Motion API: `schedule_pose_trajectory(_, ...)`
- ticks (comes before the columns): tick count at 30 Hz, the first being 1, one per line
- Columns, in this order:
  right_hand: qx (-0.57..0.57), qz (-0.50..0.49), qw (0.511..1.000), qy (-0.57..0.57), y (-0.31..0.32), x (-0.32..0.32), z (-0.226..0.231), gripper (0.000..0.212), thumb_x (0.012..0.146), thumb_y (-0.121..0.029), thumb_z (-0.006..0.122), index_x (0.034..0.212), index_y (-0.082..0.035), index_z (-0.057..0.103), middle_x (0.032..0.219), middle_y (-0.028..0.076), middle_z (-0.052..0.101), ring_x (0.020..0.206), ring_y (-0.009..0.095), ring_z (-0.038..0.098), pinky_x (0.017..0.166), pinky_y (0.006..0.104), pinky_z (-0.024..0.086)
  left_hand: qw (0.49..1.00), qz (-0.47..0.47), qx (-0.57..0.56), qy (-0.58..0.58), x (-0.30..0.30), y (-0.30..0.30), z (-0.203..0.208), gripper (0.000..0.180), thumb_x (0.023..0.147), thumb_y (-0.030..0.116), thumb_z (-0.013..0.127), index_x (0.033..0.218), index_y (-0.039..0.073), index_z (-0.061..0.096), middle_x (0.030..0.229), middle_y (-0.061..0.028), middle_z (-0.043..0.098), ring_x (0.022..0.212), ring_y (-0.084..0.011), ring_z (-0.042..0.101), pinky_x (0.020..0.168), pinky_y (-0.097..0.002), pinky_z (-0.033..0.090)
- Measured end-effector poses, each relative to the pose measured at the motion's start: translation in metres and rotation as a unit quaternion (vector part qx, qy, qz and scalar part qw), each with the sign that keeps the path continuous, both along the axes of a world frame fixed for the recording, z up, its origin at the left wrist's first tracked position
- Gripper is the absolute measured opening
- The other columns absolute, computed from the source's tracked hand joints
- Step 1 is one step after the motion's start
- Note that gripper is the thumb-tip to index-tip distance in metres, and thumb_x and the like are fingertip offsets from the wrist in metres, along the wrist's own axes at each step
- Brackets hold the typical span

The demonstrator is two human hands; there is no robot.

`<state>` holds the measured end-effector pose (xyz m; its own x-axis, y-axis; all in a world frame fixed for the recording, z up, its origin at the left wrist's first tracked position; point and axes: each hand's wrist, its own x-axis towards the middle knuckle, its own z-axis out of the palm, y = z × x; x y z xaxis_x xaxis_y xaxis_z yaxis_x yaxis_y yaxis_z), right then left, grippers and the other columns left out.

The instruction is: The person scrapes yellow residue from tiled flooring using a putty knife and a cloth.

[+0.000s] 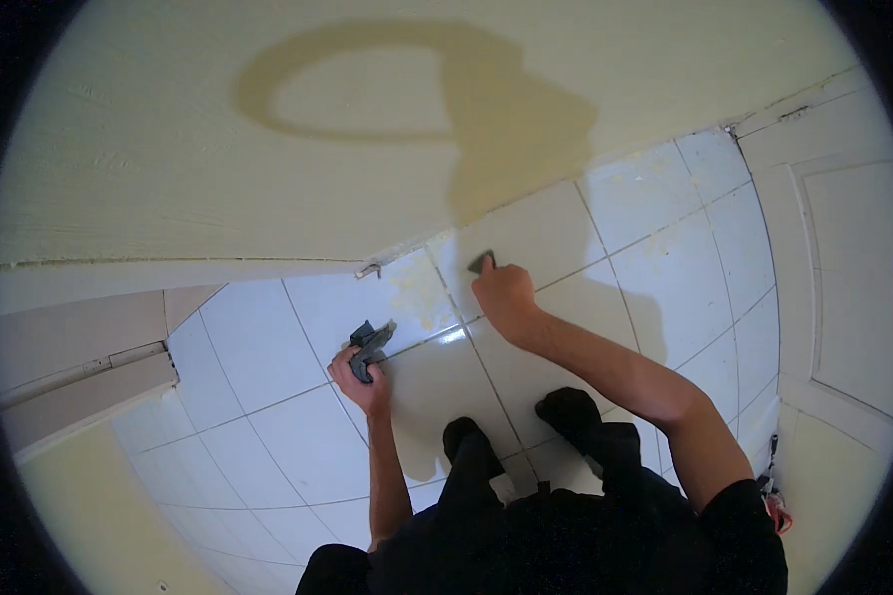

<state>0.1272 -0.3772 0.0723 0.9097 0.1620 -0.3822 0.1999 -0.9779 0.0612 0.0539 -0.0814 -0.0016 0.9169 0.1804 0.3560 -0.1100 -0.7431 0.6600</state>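
My right hand [506, 300] is closed on a small scraper, whose dark blade [480, 263] rests against a white floor tile close to the foot of the wall. My left hand [362, 385] grips a bunched grey cloth [371, 344] just above the floor, to the left of the right hand. Between the two hands, yellowish residue [415, 295] covers part of a tile. More yellow specks [671, 243] are scattered on the tiles farther right. The scraper's handle is mostly hidden in my fist.
A cream wall [347, 198] rises ahead, with my shadow on it. A pale door [853, 268] stands at the right, and a doorway frame [89, 377] at the left. My feet [569, 409] are on the tiles close behind my hands. A red item [779, 514] lies at the lower right.
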Motion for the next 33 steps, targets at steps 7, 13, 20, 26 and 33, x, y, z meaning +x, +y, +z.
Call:
schedule_pose_trajectory(7,0.024,0.011,0.999,0.019,0.002,0.019,0.000,0.064,0.077,-0.007,0.068,0.138,0.009,0.052,0.069,0.007,0.068,0.066,0.023,0.070,0.055,0.0335,0.054,1.000,0.007,0.011,0.005,0.005,0.000,0.003,0.032,0.069,0.003,0.052,0.100,0.002,0.060,0.100,-0.0152,0.062,0.096,-0.0355,0.053,0.093,-0.0469,0.040)
schedule_pose_trajectory(13,0.046,0.013,0.999,0.018,-0.003,0.017,0.008,0.047,0.083,-0.010,0.066,0.125,0.009,0.062,0.079,0.011,0.073,0.068,0.023,0.072,0.061,0.0332,0.058,1.000,-0.013,0.009,-0.015,0.004,-0.003,0.007,0.030,0.070,0.004,0.052,0.099,0.001,0.059,0.100,-0.0154,0.060,0.096,-0.0350,0.052,0.092,-0.0464,0.041)
schedule_pose_trajectory(20,0.055,-0.026,0.998,-0.012,-0.004,0.014,0.002,0.052,0.083,-0.010,0.066,0.130,0.010,0.058,0.076,0.009,0.073,0.067,0.022,0.072,0.061,0.0321,0.057,1.000,-0.006,0.018,-0.010,0.003,-0.007,0.012,0.029,0.072,0.006,0.052,0.099,0.000,0.058,0.100,-0.0154,0.059,0.097,-0.0347,0.051,0.091,-0.0463,0.041)
schedule_pose_trajectory(26,0.090,0.001,0.996,0.001,-0.011,0.010,0.001,0.048,0.082,-0.010,0.067,0.125,0.011,0.062,0.083,0.014,0.073,0.069,0.022,0.072,0.056,0.0328,0.056,0.999,-0.003,0.043,-0.020,0.001,-0.008,0.010,0.027,0.071,0.005,0.053,0.098,0.002,0.059,0.101,-0.0146,0.062,0.095,-0.0345,0.053,0.090,-0.0462,0.041)
schedule_pose_trajectory(33,0.040,-0.005,0.998,-0.045,0.005,-0.018,-0.020,0.054,0.082,-0.011,0.065,0.130,0.012,0.058,0.071,0.010,0.072,0.065,0.022,0.071,0.055,0.0332,0.056,0.999,-0.003,0.039,-0.013,0.001,-0.012,0.013,0.031,0.070,0.003,0.053,0.100,0.000,0.059,0.101,-0.0168,0.060,0.096,-0.0359,0.052,0.091,-0.0470,0.042)
